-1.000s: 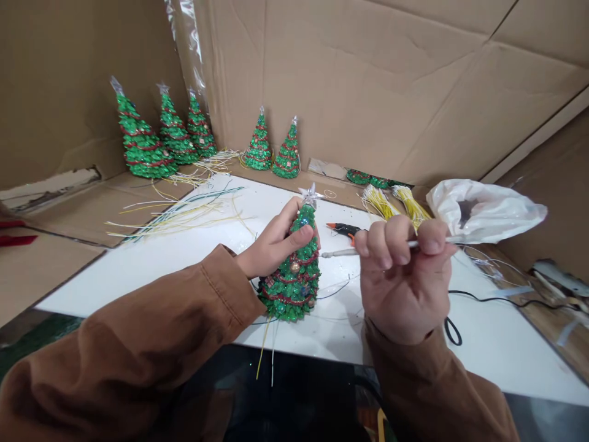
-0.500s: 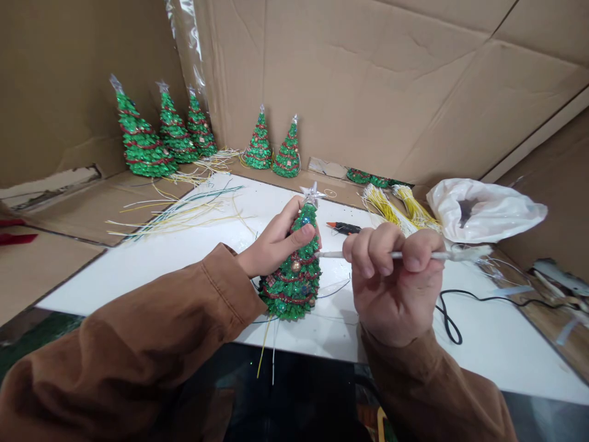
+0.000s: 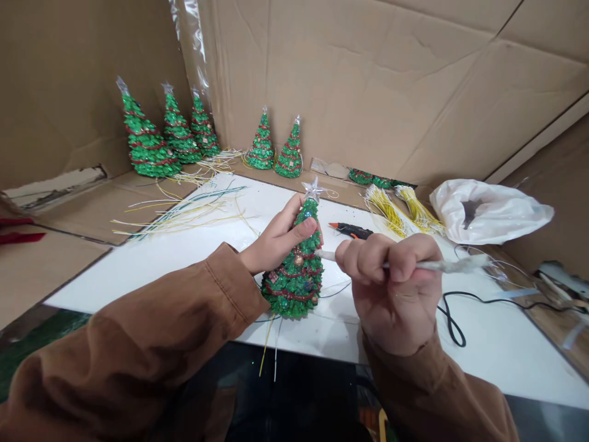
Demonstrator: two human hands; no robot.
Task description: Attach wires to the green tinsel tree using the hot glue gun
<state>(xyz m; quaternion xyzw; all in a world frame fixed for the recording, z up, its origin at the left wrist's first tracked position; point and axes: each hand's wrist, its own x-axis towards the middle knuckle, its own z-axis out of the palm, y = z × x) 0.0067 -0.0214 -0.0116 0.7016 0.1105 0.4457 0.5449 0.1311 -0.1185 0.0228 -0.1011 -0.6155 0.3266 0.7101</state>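
Observation:
My left hand (image 3: pixel 281 240) is wrapped round the upper part of a small green Christmas tree (image 3: pixel 294 293). The tree has a clear star on top, red garland, a gold ball and little ornaments; yellow and white wires trail from its base. In my right hand (image 3: pixel 396 301) a thin whitish stick (image 3: pixel 453 265) is pinched level, its outer end rough and crusted. The stick's other end meets the tree's right side at mid-height; whether it goes in among the leaves I cannot tell.
A black glue gun (image 3: pixel 352 230) with orange tip lies behind my right hand. Bundles of yellow-white wires (image 3: pixel 386 205) and a white plastic bag (image 3: pixel 492 212) are at right. Several finished-looking trees (image 3: pixel 150 147) stand at the back; loose wires (image 3: pixel 184 215) lie left. A black cord (image 3: pixel 453 322) loops at right.
My right hand has shifted slightly left and down along with the stick, showing more of the glue gun. The left hand keeps its grip on the tree. The view has moved slightly.

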